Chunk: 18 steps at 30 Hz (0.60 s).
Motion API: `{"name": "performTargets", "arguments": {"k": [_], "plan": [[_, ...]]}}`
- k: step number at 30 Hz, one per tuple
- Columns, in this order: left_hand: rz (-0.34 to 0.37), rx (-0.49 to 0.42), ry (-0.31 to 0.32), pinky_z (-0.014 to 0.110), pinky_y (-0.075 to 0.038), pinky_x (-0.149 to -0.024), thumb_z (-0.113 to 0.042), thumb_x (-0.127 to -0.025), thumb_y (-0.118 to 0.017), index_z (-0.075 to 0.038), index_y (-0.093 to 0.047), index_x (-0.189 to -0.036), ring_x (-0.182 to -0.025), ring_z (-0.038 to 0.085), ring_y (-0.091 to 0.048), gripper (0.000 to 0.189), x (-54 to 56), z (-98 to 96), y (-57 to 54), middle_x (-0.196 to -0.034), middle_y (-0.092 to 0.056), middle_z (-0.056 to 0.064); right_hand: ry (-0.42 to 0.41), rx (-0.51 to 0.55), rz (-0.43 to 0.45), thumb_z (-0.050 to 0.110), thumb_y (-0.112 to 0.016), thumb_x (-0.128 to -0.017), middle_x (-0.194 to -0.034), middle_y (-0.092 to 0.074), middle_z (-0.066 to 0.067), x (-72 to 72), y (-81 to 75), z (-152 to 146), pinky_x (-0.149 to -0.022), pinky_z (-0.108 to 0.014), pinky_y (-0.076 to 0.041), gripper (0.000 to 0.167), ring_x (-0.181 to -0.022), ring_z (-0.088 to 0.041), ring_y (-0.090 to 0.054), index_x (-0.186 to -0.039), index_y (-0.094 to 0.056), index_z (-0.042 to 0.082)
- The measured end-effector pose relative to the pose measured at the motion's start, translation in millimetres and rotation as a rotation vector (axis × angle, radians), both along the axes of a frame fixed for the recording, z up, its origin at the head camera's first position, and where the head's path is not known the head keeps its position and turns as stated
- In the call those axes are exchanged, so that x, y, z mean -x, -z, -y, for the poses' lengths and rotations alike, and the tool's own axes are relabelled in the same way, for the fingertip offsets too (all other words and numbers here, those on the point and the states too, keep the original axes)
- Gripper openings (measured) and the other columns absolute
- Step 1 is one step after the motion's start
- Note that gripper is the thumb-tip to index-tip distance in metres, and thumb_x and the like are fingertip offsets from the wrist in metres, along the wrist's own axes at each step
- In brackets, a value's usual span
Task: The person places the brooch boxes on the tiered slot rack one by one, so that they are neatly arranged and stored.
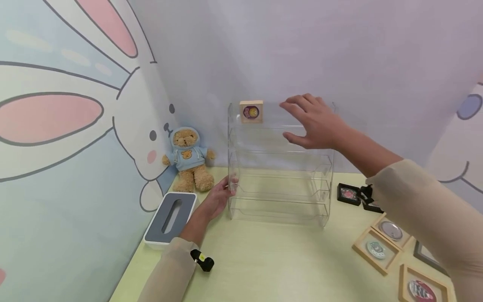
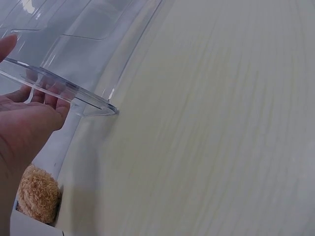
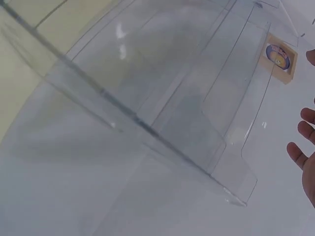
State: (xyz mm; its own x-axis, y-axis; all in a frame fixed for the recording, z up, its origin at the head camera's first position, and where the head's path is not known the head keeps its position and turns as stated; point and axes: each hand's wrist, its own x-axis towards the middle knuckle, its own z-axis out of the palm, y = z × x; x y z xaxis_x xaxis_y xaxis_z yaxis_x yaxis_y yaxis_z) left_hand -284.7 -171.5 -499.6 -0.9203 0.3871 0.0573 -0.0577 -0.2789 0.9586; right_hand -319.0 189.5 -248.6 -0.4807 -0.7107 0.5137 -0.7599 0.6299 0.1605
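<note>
Bracing seems the heart of this step; the clear rack [image 1: 279, 201], at the centre of the frame on the table [image 1: 264, 260], is best kept steady from its side so that no touch above tips or slides it; the wooden badge case [image 1: 251, 112] stands on its top tier, at the upper middle of the frame, and should not be brushed. The left grip [image 1: 219, 197] grasps the rack's left side panel; the right grip [image 1: 318, 122] is released, fingers spread and gently bent, holding nothing, right of the case and apart from it.
</note>
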Motion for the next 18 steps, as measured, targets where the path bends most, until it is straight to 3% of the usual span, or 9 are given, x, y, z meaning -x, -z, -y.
{"name": "performTargets", "arguments": {"k": [4,11,18], "plan": [[0.005,-0.001,-0.006,0.038,-0.023,-0.118,0.006,-0.101,-0.051,0.003,-0.038,-0.161,-0.134,0.019,-0.042,0.061,0.4,0.6,3.3,-0.137,-0.054,0.000,-0.030,0.030,-0.044,0.047,-0.071,-0.101,-0.156,-0.056,-0.025,-10.1,7.3,-25.2,-0.107,-0.072,-0.041,0.076,-0.138,-0.050,-0.051,-0.160,-0.052,0.003],[0.010,-0.004,-0.029,0.034,-0.027,-0.116,0.006,-0.101,-0.051,0.005,-0.024,-0.169,-0.130,0.014,-0.047,0.073,-1.0,0.4,3.2,-0.136,-0.057,-0.005,-0.027,0.076,-0.066,0.077,-0.041,-0.107,-0.155,-0.055,-0.026,-30.0,25.7,-72.2,-0.108,-0.074,-0.039,0.092,-0.136,-0.052,-0.050,-0.160,-0.052,0.003],[0.011,-0.018,-0.006,0.029,-0.030,-0.114,0.006,-0.101,-0.051,0.007,-0.019,-0.171,-0.129,0.012,-0.050,0.077,0.6,-0.4,3.7,-0.137,-0.059,-0.006,-0.014,0.214,-0.111,0.081,-0.046,-0.104,-0.152,-0.058,-0.027,-45.7,63.7,-121.6,-0.108,-0.073,-0.039,0.095,-0.132,-0.053,-0.053,-0.158,-0.056,0.004]]}}
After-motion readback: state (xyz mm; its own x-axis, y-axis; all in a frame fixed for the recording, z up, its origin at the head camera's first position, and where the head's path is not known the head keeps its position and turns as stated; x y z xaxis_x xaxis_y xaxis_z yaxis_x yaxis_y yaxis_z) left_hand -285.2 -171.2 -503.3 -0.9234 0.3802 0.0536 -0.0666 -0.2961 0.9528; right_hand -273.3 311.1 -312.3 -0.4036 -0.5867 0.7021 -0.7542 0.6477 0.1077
